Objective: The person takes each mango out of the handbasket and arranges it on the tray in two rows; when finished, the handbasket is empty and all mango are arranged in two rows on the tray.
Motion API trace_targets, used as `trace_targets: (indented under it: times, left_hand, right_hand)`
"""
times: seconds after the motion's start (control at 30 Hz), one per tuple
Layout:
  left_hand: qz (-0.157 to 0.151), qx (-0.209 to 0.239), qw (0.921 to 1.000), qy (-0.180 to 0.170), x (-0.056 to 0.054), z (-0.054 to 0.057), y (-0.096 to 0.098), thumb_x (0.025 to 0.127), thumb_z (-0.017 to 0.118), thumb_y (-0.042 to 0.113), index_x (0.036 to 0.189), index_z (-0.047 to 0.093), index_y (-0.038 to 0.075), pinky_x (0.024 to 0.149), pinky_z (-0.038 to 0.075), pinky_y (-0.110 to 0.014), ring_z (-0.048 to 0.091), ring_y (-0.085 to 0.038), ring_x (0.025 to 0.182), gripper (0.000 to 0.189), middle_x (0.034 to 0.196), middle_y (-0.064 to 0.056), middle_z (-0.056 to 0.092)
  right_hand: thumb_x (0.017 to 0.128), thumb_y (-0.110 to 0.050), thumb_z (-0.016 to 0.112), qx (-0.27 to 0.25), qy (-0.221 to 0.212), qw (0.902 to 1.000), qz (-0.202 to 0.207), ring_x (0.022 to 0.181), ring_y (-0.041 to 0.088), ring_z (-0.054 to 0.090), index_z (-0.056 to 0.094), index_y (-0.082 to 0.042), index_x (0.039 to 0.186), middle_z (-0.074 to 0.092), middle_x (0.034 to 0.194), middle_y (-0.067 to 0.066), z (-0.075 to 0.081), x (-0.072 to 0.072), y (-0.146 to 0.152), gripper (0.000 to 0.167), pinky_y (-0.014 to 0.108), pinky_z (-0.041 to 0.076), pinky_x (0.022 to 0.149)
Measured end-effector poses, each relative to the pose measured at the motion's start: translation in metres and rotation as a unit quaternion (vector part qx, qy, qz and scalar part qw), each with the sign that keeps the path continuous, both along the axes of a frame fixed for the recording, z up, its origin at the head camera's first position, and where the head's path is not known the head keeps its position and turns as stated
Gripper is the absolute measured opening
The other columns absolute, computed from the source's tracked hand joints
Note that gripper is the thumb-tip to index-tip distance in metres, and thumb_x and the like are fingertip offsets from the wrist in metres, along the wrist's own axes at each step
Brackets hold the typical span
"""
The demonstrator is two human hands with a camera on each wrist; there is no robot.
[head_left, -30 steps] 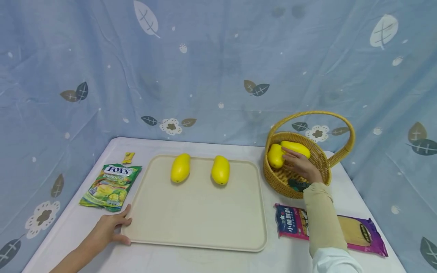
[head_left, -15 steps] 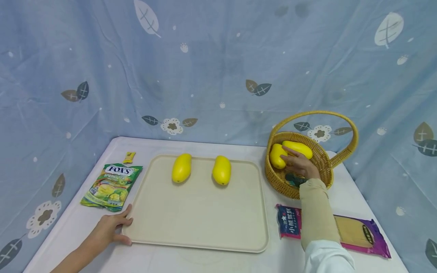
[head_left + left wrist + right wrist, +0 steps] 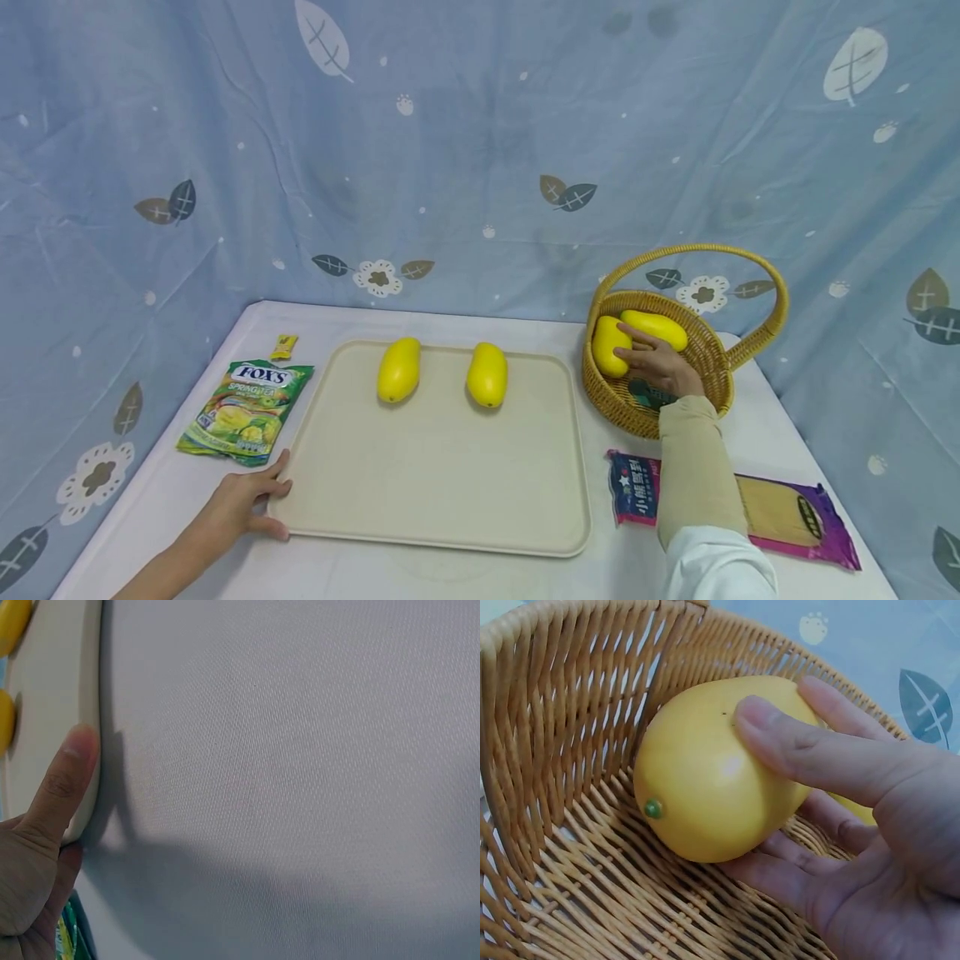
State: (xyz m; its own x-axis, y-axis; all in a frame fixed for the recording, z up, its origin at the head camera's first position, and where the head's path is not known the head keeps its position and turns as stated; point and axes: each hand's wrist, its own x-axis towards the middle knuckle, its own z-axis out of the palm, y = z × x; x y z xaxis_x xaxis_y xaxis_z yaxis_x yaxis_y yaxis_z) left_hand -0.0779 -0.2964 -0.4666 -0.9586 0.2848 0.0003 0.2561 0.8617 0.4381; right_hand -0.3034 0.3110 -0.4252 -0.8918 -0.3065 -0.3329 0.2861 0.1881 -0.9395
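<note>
Fruit with smooth-looking, rounded skin might, we judged, have twisted or slipped free, because our right hand held it from its right side only. A careless lift could have bumped the handle or nudged the second fruit, just beside it to the far right. Inside the basket, the held fruit lay near the left side, within our right hand and well right of our left hand, which gripped the tray at its near left corner.
</note>
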Motion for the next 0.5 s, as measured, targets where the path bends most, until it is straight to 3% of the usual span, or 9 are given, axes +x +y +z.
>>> trace_targets:
  times: [0.13,0.5]
  left_hand:
    - [-0.002,0.000,1.0000,-0.007,-0.001,0.001,0.000,0.046,0.083,0.036,0.100,0.070,-0.007,0.084,0.052,-0.045,0.055,-0.044,0.109,0.070,0.126,-0.029,0.051]
    - [0.007,0.000,0.9998,-0.019,-0.001,0.004,0.001,0.047,0.082,0.036,0.101,0.070,-0.007,0.085,0.051,-0.046,0.054,-0.046,0.110,0.071,0.127,-0.029,0.051]
  right_hand:
    - [0.099,-0.017,0.054,0.006,0.007,0.9999,0.009,0.094,0.002,0.058,0.012,-0.014,0.153,0.007,0.156,0.029,-0.001,0.003,0.004,0.068,0.027,0.054,0.084]
    - [0.096,-0.024,0.059,0.032,0.018,0.9993,0.000,0.096,-0.001,0.061,0.017,-0.018,0.153,0.013,0.155,0.028,0.004,0.004,0.011,0.071,0.038,0.048,0.098]
